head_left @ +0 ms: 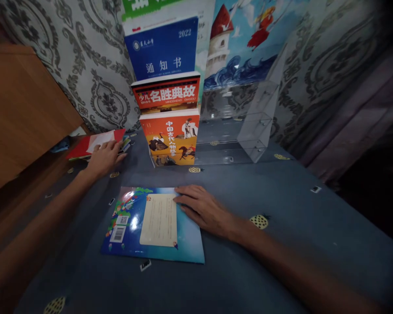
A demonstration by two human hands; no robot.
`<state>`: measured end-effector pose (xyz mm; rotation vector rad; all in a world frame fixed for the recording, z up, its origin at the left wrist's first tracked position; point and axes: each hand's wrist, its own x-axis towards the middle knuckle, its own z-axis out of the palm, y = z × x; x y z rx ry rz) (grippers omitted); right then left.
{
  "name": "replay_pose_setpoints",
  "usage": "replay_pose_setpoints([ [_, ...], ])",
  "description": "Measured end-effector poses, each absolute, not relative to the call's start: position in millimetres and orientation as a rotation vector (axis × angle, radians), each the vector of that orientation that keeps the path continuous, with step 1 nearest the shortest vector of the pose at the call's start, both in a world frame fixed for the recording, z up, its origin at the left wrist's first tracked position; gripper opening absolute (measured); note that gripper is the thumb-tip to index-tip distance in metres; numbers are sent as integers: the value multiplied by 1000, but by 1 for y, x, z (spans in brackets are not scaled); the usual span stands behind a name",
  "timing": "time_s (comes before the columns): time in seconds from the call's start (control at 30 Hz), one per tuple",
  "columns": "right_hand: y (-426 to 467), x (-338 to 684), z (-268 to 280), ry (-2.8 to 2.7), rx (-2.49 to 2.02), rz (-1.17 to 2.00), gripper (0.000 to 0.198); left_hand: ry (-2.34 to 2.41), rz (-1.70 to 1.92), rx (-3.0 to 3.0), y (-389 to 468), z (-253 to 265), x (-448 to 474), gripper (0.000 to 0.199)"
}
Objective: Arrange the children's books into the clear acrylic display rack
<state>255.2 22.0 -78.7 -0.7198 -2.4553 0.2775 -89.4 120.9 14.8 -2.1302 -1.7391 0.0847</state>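
Note:
In the head view a glossy blue book lies on the table with its back cover up, showing a barcode and a cream text panel. My right hand rests flat on its right side, fingers stretched toward the panel. At the far left, my left hand reaches to a small stack of books, topped by a red book with a pale paper on it. Its fingers lie over the stack's near right part, and the thumb is spread away from them. Whatever lies under the left palm is hidden.
A clear acrylic rack stands at the back. It holds an orange book, a red-titled book, a blue 2022 booklet and a castle picture book. A wooden cabinet borders the left side. The tablecloth is blue-grey.

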Motion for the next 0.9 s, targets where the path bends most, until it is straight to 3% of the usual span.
replay_pose_setpoints([
  [0.2, 23, 255, -85, -2440, -700, 281, 30, -1516, -228, -2620, 38, -37, -37, 50],
  [0.5, 16, 234, -68, -2488, -946, 272, 31, -1482, -260, -2762, 2, -63, -11, 48],
  [0.6, 6, 196, -63, -2437, -1139, 253, 45, -1436, -301, -2768, 4, -67, -13, 46],
  [0.8, -1, 149, -75, -2455, -1070, 351, 60, -1379, -356, -2768, 6, -77, -21, 58],
  [0.9, -1, 163, -75, -2452, -1140, 379, 69, -1356, -350, -2725, 9, -82, -25, 51],
])
